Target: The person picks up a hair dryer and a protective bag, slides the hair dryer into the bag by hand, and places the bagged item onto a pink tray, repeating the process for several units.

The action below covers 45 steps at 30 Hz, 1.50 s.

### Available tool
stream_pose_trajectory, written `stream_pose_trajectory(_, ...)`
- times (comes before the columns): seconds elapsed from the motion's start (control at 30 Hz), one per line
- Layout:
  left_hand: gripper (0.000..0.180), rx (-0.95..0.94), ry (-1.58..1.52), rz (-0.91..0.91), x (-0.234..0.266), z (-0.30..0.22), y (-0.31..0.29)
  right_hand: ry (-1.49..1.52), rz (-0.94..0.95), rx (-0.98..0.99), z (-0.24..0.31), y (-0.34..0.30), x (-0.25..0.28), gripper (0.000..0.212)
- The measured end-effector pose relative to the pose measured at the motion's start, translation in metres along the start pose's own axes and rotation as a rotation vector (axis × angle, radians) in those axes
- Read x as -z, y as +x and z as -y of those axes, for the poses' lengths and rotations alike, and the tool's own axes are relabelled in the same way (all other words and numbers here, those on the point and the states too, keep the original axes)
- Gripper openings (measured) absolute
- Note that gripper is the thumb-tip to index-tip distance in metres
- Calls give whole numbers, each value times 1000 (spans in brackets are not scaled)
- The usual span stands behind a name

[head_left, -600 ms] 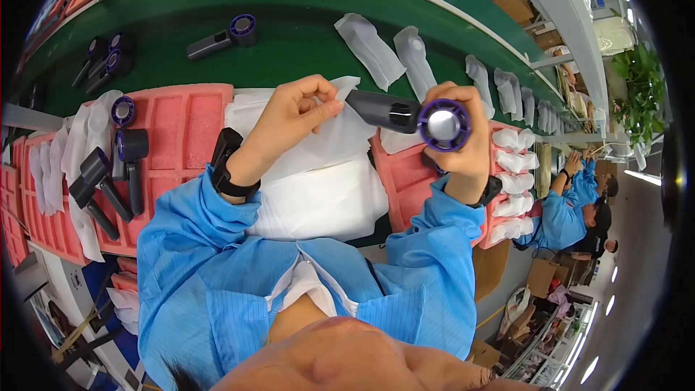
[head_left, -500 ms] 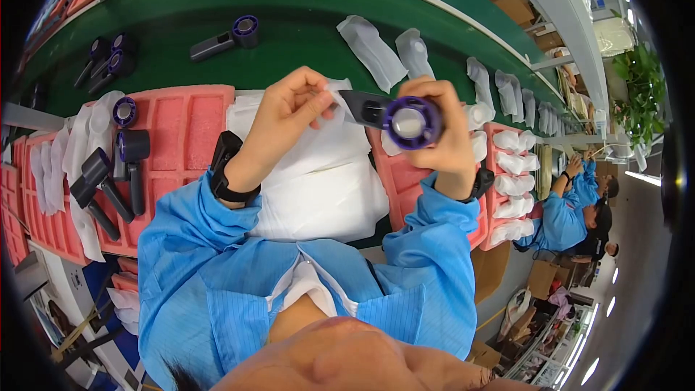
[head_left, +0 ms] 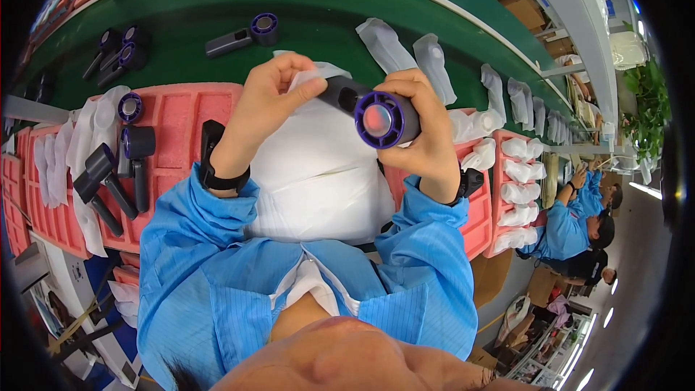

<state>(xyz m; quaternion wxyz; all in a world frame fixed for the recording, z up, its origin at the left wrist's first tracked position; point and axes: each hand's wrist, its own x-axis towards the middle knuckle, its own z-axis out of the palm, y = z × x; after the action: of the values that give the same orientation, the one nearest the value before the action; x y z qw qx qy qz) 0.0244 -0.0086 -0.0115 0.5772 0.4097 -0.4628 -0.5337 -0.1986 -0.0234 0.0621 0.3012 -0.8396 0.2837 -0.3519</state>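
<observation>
My right hand (head_left: 427,119) is wrapped round the head of a dark grey handheld fan (head_left: 382,120), its round purple-rimmed face turned up. The fan's handle points left, toward my left hand (head_left: 271,105). Between thumb and fingers, my left hand pinches a thin translucent white bag (head_left: 327,70). The handle's tip is at the bag's edge; how far in it sits, I cannot tell. Beneath both hands lies a thick stack of white bags (head_left: 318,195).
Pink foam trays (head_left: 177,127) flank the stack; the left one bears loose fans (head_left: 101,166), the right one wrapped pieces (head_left: 521,171). On the green bench (head_left: 304,0) lie another fan (head_left: 235,40) and several bagged ones (head_left: 434,65). Co-workers in blue (head_left: 565,235) sit at right.
The fan and my right hand have moved left, bringing the handle closer to my left hand. The left hand has shifted slightly left and up, holding the bag's edge.
</observation>
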Motion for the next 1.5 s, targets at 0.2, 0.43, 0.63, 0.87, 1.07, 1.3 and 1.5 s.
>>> stream_pose_trajectory(0.2, 10, -212, 279, -209, -6, -15, -8, 27, 20, 125, -15, 6, -35, 64)
stream_pose_trajectory(0.43, 14, -672, 573, -231, -38, -15, -32, -223, -126, 101, -35, 16, -70, 98)
stream_pose_trajectory(0.63, 26, -738, 718, -222, -50, -5, -38, -320, -242, 108, -37, 16, -61, 89)
stream_pose_trajectory(0.87, 56, -392, 670, -43, -42, -24, -22, -2, -389, -196, -38, 6, -68, 72)
stream_pose_trajectory(1.07, 55, -633, 338, 143, -4, -19, -4, 167, -127, 18, -20, 13, -58, 65)
stream_pose_trajectory(1.3, 53, -484, 41, -101, -8, -14, -9, -221, -66, 99, -44, 4, -63, 54)
stream_pose_trajectory(1.5, 27, -671, 364, -273, -24, -8, -18, -524, -190, 6, -35, 2, -77, 44)
